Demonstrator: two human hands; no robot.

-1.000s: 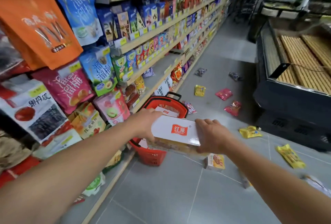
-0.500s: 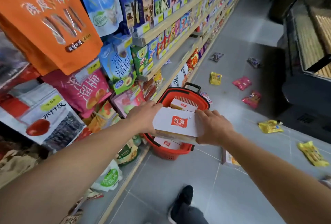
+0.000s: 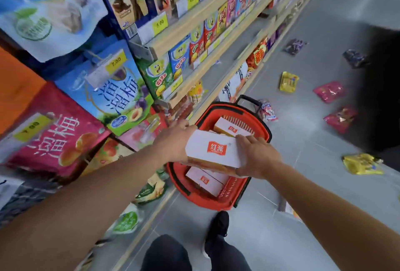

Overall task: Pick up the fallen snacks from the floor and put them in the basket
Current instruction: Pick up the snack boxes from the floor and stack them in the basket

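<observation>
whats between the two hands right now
In the head view, a white box with a red logo, held over the red basket between left hand and right hand.

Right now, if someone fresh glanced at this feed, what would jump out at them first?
Dead centre, both hands, the left hand and the right hand, hold a white box with a red logo above the red basket, which already has similar boxes inside. Next, loose snack packets dot the grey floor to the right: a yellow packet, a pink packet and a crumpled yellow bag.
</observation>
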